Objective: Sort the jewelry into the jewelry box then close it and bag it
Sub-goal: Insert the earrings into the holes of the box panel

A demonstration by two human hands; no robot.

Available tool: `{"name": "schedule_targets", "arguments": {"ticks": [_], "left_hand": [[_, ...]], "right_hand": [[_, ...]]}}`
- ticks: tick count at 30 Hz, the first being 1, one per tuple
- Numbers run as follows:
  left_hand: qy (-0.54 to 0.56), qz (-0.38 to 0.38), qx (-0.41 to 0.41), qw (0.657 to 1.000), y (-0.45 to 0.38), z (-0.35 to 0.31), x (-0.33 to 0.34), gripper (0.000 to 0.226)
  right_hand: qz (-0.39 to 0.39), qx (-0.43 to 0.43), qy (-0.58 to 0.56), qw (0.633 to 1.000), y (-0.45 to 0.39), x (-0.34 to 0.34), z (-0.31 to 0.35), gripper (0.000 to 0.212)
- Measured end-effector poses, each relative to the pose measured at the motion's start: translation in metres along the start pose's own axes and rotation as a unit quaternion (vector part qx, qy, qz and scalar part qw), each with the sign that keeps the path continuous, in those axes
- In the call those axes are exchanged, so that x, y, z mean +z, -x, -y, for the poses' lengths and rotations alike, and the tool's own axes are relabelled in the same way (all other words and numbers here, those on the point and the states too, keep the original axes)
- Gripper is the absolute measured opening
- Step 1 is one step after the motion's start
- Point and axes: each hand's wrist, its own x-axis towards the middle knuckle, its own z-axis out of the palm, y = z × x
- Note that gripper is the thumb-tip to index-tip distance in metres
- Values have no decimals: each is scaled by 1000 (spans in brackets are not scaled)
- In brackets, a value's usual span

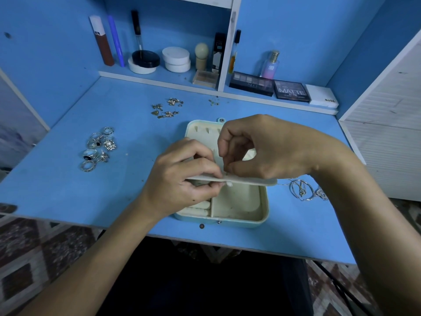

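Left hand [182, 179] pinching the near edge of a cream flap [250, 180], thumb and forefinger closed on it. Right hand [257, 147] curled just above, fingertips pinched at the same flap near its middle. Flap held level across the open jewelry box [241, 208], over the divide between lid and tray. Box pale blue outside, cream inside, resting on the blue desk [68, 190] close to its front edge. Padded rolls [198, 208] in the near left compartment. Silver necklaces [305, 190] heaped just right of the box. Rings [98, 149] clustered well to the left. Earrings [167, 108] scattered farther back. Makeup [175, 59] lined along the shelf behind.
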Motion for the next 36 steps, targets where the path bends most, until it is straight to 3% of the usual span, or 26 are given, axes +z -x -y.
{"name": "schedule_targets", "arguments": {"ticks": [25, 32, 36], "left_hand": [[-5, -2, -13, 1000, 3, -1, -1, 11], [14, 4, -11, 1000, -7, 4, -3, 12], [34, -3, -35, 999, -23, 10, -6, 15]], "right_hand": [[3, -6, 14, 1000, 1, 5, -4, 21], [-33, -27, -107, 993, 1, -1, -20, 21], [-92, -33, -242, 965, 2, -4, -35, 13]]}}
